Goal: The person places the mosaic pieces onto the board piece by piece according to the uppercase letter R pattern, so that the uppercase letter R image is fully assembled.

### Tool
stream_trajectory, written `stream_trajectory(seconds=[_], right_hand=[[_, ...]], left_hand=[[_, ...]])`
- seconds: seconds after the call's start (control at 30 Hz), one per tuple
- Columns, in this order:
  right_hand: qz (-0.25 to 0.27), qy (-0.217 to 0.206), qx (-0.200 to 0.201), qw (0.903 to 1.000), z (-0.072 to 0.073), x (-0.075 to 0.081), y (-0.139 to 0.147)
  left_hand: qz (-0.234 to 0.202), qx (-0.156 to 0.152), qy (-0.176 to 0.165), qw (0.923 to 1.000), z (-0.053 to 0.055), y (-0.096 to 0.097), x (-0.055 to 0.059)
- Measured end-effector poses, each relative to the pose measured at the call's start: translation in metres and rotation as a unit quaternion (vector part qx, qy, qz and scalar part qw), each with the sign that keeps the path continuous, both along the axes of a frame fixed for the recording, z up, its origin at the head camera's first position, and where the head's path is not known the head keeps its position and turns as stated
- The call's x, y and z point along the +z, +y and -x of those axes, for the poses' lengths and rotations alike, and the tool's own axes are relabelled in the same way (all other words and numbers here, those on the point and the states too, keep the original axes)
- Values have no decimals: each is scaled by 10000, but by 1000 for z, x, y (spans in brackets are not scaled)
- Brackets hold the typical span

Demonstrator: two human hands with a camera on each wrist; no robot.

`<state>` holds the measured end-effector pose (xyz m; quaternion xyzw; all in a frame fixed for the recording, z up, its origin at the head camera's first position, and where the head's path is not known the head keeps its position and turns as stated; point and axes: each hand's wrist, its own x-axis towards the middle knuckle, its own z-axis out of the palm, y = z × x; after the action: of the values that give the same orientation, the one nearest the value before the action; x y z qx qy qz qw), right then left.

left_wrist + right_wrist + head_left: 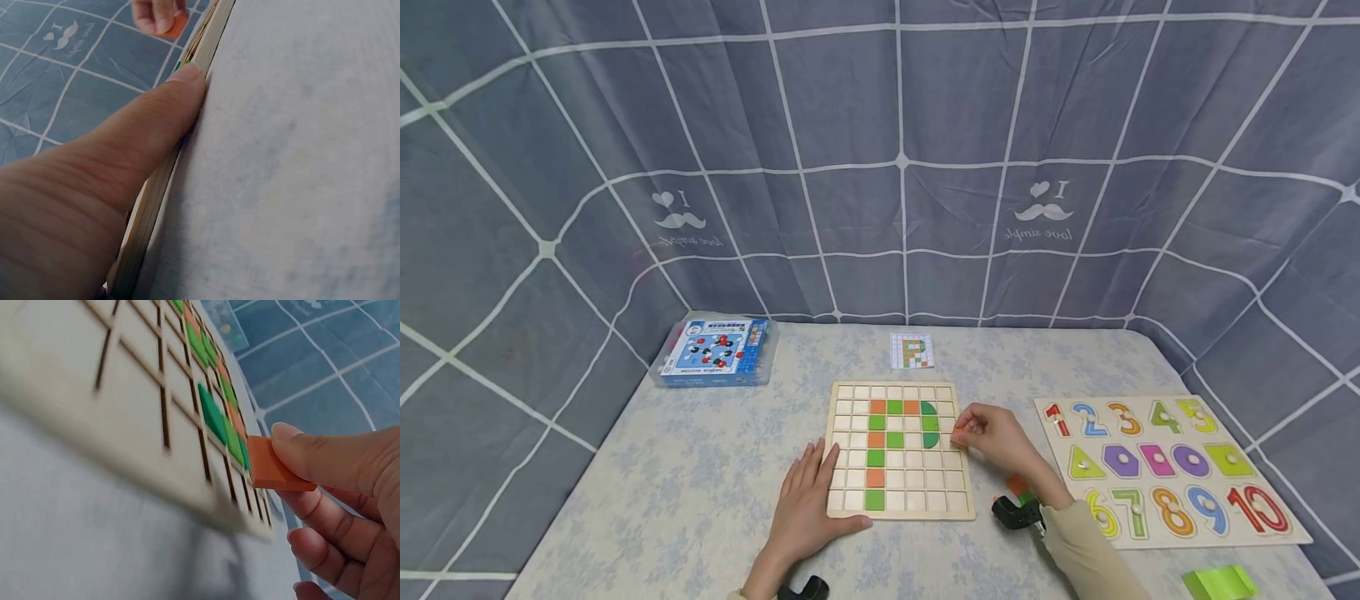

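Note:
A square wooden grid board [936,481] bears orange, light-green and dark-green tiles in a P-like pattern. My right hand [1000,437] is at the board's right side, pinching an orange square tile [272,465] between thumb and fingers. In the right wrist view that tile is held up near the board's rim. My left hand [808,508] rests at the board's lower left corner, fingers spread along the left edge. Its thumb [147,119] lies against the near edge in the left wrist view. Behind the board lies a small pattern card [912,351] with a similar coloured figure.
At the right lies a number-and-shape puzzle board [1161,479]. Loose orange and green tiles [1018,485] sit partly hidden by the right wrist. A green block-like object [1220,582] is at the near right, and a blue boxed set [715,354] at the far left.

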<state>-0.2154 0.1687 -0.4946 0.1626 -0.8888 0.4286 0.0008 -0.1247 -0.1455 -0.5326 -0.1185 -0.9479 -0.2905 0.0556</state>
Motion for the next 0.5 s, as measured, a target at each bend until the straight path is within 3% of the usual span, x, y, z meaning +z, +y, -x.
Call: stream_trajectory(seconds=[0.23, 0.5], right_hand=[[35, 42, 475, 9989, 7, 6, -25], [-195, 169, 833, 9962, 14, 2, -44]], left_hand=[[6, 5, -26, 10000, 0, 0, 0], [-13, 21, -84, 10000, 0, 0, -1]])
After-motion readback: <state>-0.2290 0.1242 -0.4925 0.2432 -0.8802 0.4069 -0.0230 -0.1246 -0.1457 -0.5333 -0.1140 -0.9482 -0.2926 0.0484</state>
